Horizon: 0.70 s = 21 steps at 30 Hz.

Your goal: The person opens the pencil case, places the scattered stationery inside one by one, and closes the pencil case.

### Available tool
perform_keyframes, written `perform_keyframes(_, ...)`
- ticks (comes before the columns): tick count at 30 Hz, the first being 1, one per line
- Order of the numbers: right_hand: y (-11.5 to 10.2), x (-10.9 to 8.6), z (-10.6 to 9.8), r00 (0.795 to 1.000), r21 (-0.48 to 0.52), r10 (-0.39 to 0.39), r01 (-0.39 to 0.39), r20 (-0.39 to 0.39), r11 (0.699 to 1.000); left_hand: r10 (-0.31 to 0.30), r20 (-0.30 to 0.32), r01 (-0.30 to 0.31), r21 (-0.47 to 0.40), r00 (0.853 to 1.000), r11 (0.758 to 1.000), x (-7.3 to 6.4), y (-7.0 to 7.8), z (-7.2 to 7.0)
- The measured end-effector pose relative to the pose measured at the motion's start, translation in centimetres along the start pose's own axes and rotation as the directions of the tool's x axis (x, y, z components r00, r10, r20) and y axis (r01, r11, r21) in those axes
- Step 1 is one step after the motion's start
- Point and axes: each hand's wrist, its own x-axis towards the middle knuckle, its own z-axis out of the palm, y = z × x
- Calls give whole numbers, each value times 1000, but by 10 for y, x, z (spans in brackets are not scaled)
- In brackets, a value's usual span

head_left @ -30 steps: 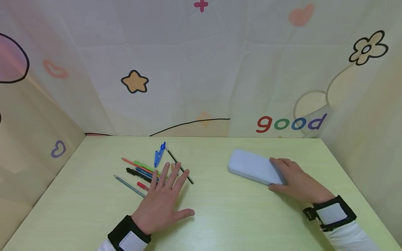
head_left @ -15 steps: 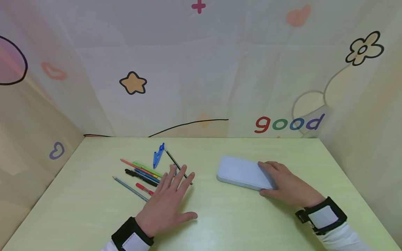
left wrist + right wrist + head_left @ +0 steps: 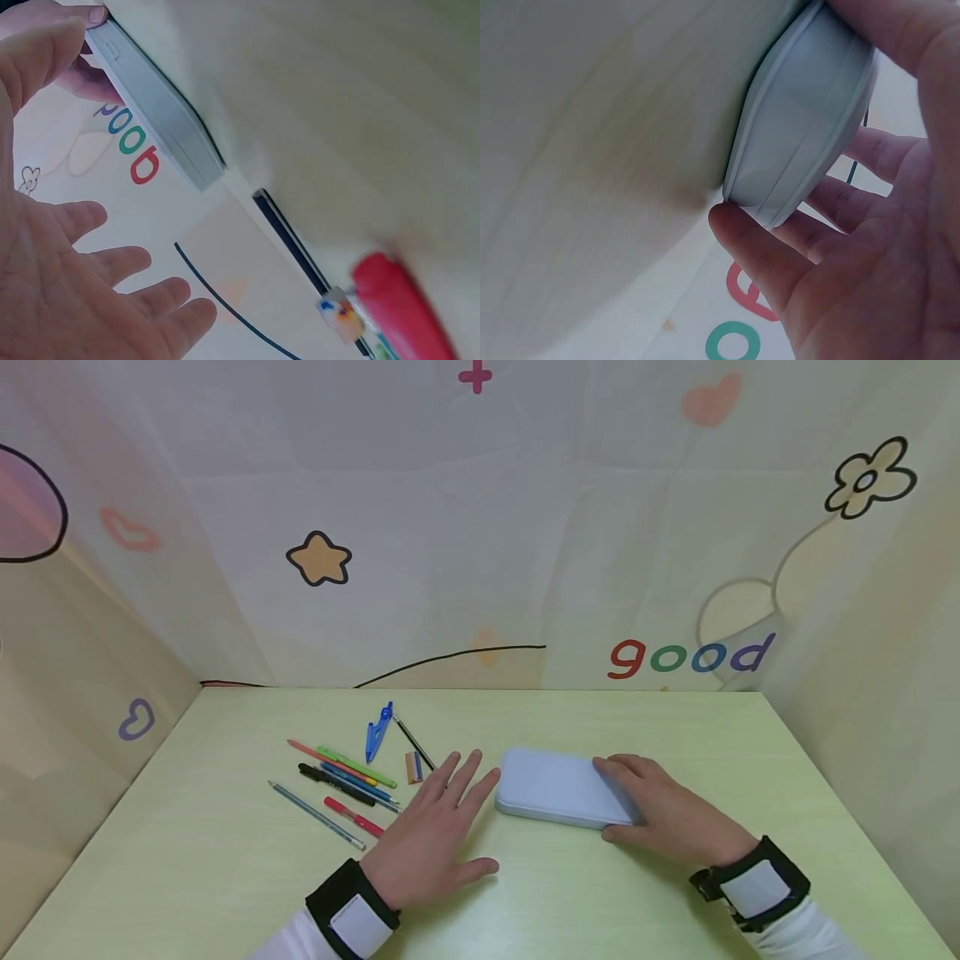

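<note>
While the pale blue case (image 3: 547, 785) is gripped at its right end by the right hand (image 3: 663, 814), nothing is held in the left hand (image 3: 423, 852).

The case is rested on the tabletop (image 3: 570, 910), with the right thumb set at its near edge and the fingers at its far edge. Just left of the case, the left hand is held with fingers straight and spread. Further left, a red pen (image 3: 354, 817), a green pen (image 3: 356, 767) and a blue compass (image 3: 378, 732) are scattered.

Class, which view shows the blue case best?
Head view: the case shows its broad top, the right hand covering only one end. Left wrist shows mainly its side; right wrist, the held end close up.
</note>
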Motion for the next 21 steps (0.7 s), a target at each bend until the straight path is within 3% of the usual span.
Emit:
perform_keyframes(6,-6,1,4,1000,-12,-15,15,17,1000,21,-6,-21,3,1000,1000,20,5,3)
perform_keyframes(13,-12,0,7,999,-19,-50,51,9,999,29,32,-29,-10,999,1000,47,10,10)
perform_keyframes(21,-19,0,8,997,-33,-71,72,19,997,13,61,-10,-43,998,999,60,13,17)
